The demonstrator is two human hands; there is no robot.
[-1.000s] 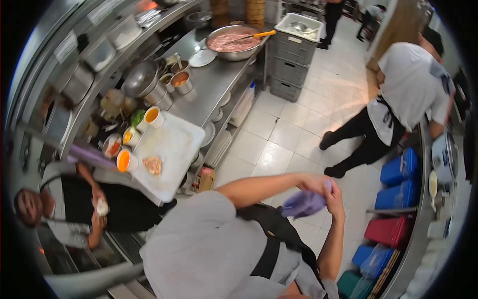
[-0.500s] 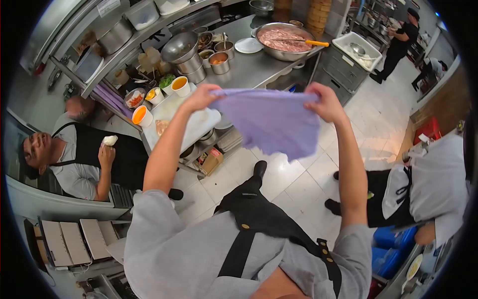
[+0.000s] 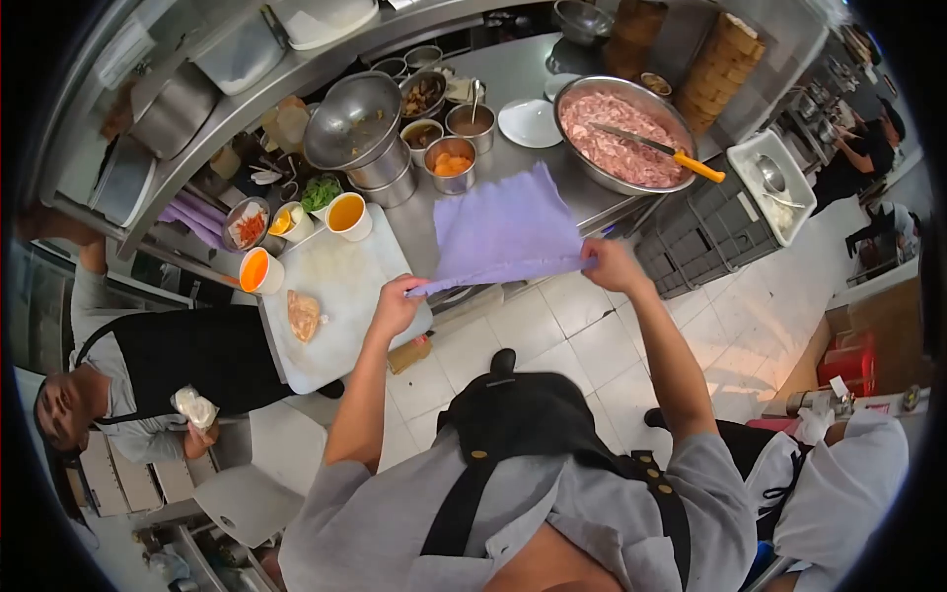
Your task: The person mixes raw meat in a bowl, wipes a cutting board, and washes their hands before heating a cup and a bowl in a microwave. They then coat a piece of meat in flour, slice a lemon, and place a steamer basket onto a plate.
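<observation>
Purple cloth [image 3: 508, 232]: our left hand [image 3: 398, 306] and right hand [image 3: 614, 266], fingers closed, pinch its near corners, apparently to keep that edge taut. It spreads beyond them toward the steel counter [image 3: 418, 222]; contact, we cannot tell. Beyond, a yellow-handled knife [image 3: 681, 158] rests on raw meat [image 3: 617, 123].

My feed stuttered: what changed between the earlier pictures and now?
The purple cloth, first bunched, then hanging open, now spreads forward toward the steel counter. Left hand and right hand still hold it. The meat bowl and knife stayed put.

Cloth [image 3: 508, 227] left of meat bowl [image 3: 582, 163].
</observation>
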